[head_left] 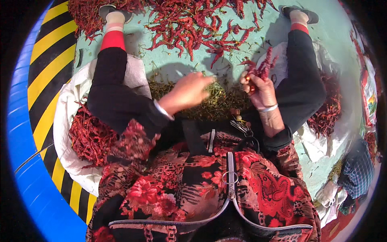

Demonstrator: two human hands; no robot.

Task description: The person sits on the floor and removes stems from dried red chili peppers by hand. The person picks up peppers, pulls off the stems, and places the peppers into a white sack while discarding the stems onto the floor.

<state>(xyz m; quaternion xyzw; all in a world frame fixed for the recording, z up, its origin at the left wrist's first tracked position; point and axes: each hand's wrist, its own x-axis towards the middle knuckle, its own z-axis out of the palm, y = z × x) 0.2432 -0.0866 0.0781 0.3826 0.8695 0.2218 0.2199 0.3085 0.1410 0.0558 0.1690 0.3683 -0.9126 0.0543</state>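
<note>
My right hand (pixel 260 89) is closed round a small bunch of dried red chillies (pixel 266 66), whose tips stick up past the fingers. To its left, my left hand (pixel 188 93) is raised with the fingers smeared by motion, so I cannot make out whether it holds anything. Beneath and between both hands lies a heap of greenish-brown chilli stems (pixel 215 104). Beyond them, a wide spread of dried red chillies (pixel 189 28) covers the far part of the pale green floor (pixel 161 60).
A white sack (pixel 62 131) of red chillies (pixel 90 137) stands by my left leg. More chillies (pixel 326 107) lie in a white sack (pixel 318 145) by my right leg. Checked cloth (pixel 356 169) is at the right. Yellow-black stripes (pixel 50 52) edge the left side.
</note>
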